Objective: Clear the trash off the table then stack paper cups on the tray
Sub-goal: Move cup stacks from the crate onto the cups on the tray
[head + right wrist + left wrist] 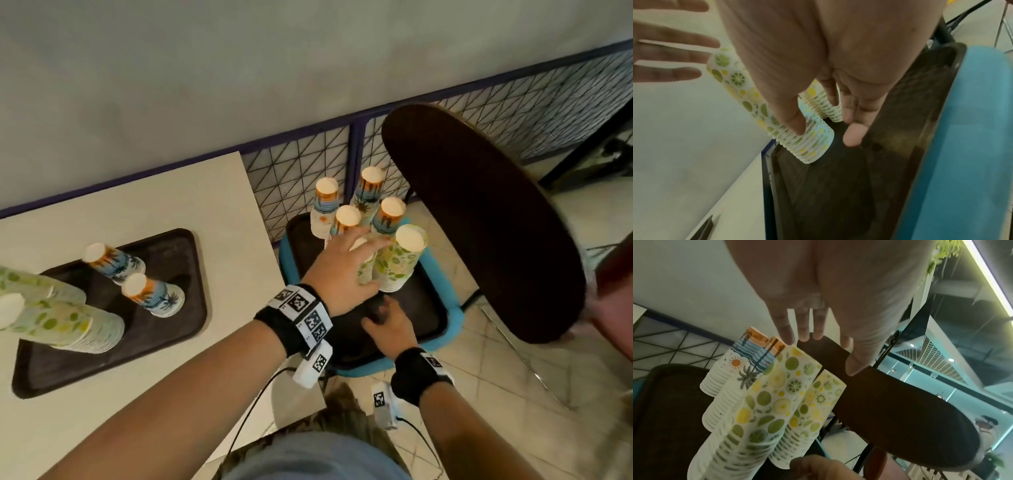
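Several upside-down stacks of paper cups stand on a dark tray (423, 310) lying on a blue chair seat (454, 322). Two are lemon-print stacks (399, 263) (766, 402) (748, 100); the others are palm-print stacks (368, 195) (731, 368). My left hand (363, 250) (828, 353) hovers open, fingers spread, over the stack tops and holds nothing. Low at the base of the front lemon stack is my right hand (387, 318) (824, 133): the thumb touches the ribbed rims, the fingers reach down beside the stack onto the tray, and nothing is gripped.
On the white table (212, 212) at the left is a second dark tray (164, 329) with two tall lemon-print stacks (61, 329) and two short palm-print stacks (154, 294). The chair's dark backrest (479, 222) overhangs the right side. A wire-grid partition (301, 171) runs behind.
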Demonstrator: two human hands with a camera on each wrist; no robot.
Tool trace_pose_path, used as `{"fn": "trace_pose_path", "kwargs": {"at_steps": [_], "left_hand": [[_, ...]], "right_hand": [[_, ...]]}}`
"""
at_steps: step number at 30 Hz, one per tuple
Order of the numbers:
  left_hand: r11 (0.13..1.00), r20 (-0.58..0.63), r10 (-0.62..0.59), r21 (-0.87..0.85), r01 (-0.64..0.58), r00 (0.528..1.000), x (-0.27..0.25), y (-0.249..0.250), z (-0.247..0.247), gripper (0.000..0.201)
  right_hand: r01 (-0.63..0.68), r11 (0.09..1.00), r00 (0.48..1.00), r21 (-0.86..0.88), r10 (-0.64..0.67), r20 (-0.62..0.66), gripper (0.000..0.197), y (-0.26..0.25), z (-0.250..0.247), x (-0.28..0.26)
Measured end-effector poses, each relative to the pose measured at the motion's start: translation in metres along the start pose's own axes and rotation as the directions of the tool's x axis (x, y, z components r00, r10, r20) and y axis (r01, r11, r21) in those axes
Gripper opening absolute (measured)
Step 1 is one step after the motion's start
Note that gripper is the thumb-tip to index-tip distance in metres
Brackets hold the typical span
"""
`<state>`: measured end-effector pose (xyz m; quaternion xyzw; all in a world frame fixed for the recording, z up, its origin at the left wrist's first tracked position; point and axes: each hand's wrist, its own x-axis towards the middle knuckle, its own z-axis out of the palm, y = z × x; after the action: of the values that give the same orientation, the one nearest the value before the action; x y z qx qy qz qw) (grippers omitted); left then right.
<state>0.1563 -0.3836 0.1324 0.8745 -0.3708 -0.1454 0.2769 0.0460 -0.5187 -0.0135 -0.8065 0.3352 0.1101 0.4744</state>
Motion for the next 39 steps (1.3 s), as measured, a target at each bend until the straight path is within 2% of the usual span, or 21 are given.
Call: {"fn": "trace_pose_path", "kwargs": {"at_steps": [3,6,10,14,17,21,24,26,30,32,35,39], "left_hand": [[0.985,0.031,-0.085,0.152,0.080,0.996,0.013,0.004,0.012,0.074],[0.960,-0.019,-0.097,0.261,0.099,0.995,0.017,0.004,0.018,0.071],[0.943,-0.085,-0.146,0.290,0.165,0.986,0.018,0.002,0.020,0.065],[0.959,-0.027,-0.254,0.121,0.255,0.967,0.013,-0.003,0.021,0.058],[0.962,0.006,-0.260,0.081,0.259,0.966,0.007,-0.008,0.020,0.057],[0.963,-0.031,-0.270,0.012,0.271,0.962,-0.004,-0.016,0.014,0.059],[0.964,-0.054,-0.263,-0.051,0.260,0.963,-0.009,-0.023,0.011,0.069],[0.957,-0.072,-0.265,-0.138,0.254,0.961,-0.013,-0.029,0.011,0.083],[0.884,-0.053,-0.328,-0.368,0.287,0.943,-0.028,-0.039,0.019,0.109],[0.852,-0.001,-0.369,-0.399,0.339,0.929,-0.035,-0.045,0.026,0.113],[0.824,0.067,-0.364,-0.442,0.355,0.929,-0.041,-0.053,0.036,0.108],[0.712,0.106,-0.341,-0.620,0.330,0.934,-0.044,-0.048,0.039,0.093]], "right_hand": [[0.028,1.000,0.999,0.002,-0.028,0.031,0.089,0.000,0.008,0.014],[0.053,0.998,0.998,-0.032,-0.051,0.043,0.097,-0.005,0.014,0.021],[0.104,0.992,0.994,-0.073,-0.101,0.042,0.100,-0.011,0.016,0.027],[0.124,0.990,0.991,-0.074,-0.120,0.056,0.102,-0.019,0.018,0.031],[0.107,0.987,0.993,-0.123,-0.099,0.071,0.108,-0.029,0.021,0.033],[0.123,0.981,0.989,-0.147,-0.110,0.097,0.102,-0.039,0.024,0.031],[0.112,0.988,0.992,-0.109,-0.103,0.079,0.103,-0.038,0.027,0.032],[0.141,0.989,0.988,-0.051,-0.138,0.063,0.102,-0.035,0.027,0.029],[0.259,0.963,0.965,0.077,-0.261,0.017,0.095,-0.031,0.021,0.020],[0.281,0.950,0.957,0.138,-0.288,0.032,0.095,-0.031,0.016,0.015],[0.315,0.922,0.940,0.226,-0.336,0.061,0.092,-0.033,0.002,0.004],[0.348,0.884,0.907,0.314,-0.402,0.128,0.085,-0.038,-0.010,-0.009]]}}
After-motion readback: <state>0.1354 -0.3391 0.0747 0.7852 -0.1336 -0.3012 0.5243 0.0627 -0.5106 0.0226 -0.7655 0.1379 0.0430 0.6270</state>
